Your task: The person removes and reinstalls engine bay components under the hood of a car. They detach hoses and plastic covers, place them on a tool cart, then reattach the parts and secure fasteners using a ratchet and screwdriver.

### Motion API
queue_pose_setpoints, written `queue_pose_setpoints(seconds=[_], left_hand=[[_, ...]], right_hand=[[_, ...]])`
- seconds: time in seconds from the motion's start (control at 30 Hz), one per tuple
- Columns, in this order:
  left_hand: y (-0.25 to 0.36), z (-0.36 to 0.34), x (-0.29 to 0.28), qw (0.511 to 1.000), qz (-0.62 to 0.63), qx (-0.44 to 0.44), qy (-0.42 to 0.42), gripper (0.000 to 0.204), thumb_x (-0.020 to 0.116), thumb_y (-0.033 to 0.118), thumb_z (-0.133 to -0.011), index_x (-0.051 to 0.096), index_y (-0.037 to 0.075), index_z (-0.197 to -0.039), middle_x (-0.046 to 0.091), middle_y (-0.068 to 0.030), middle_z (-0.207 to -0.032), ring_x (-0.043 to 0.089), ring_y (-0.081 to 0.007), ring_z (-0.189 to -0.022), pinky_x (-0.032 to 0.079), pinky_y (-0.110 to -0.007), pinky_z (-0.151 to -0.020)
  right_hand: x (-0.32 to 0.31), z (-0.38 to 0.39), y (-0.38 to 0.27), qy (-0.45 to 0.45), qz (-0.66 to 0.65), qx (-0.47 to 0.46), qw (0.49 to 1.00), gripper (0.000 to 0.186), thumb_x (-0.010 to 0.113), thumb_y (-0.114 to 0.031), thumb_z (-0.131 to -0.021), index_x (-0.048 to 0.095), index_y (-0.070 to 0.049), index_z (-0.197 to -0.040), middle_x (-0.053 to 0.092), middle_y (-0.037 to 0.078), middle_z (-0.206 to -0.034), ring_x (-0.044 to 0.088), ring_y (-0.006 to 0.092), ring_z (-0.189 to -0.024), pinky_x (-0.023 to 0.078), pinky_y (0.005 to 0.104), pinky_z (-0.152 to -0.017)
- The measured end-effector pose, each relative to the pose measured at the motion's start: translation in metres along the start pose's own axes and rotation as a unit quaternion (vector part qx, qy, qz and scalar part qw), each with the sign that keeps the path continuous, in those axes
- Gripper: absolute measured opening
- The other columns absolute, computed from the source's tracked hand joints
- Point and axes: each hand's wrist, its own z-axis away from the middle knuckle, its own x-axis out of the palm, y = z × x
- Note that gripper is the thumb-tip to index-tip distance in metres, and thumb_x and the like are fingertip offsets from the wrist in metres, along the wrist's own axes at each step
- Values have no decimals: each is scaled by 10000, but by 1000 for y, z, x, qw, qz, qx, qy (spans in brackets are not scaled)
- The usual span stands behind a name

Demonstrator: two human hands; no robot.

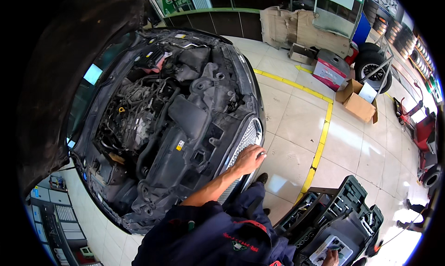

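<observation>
My left hand (250, 160) is over the chrome mesh grille (250, 135) at the front of a dark car. Its fingers are curled closed, with a small pale spot at the fingertips; what they hold, if anything, I cannot make out. Down at the lower right, my right hand (331, 258) reaches into a white tray (320, 258) of small items on a tool cart. Its fingers look pinched together, and whatever is between them is too small to name. Beside the left forearm lies the exposed engine bay (134, 113), under a raised hood (51, 80).
Opened dark green tool cases (348, 194) with sockets and wrenches lie on the cart (296, 219). A yellow floor line (320, 150) runs past the car. Cardboard boxes (357, 103), a wheel (373, 71) and a red floor jack (410, 109) stand farther right. Grey cabinets (46, 201) are at the left.
</observation>
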Motion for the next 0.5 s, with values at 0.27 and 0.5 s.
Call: queue_pose_setpoints(seconds=[0.27,0.5], left_hand=[[-145,-192,19,999,39,-34,-11,193,644,196,-981,687,13,-1020,691,-136,-1006,656,-347,-973,526,-424,-875],[-221,-304,17,993,84,-73,33,247,624,240,-1000,680,12,-1076,701,-153,-1038,670,-352,-996,535,-435,-881]], right_hand=[[-29,-74,-57,-132,85,46,987,466,563,-142,-911,631,-119,-1372,582,191,-1410,502,360,-1342,412,449,-1122],[-55,-266,-126,-174,70,95,978,379,585,-135,-880,671,-116,-1249,605,181,-1276,542,334,-1224,450,430,-1031]])
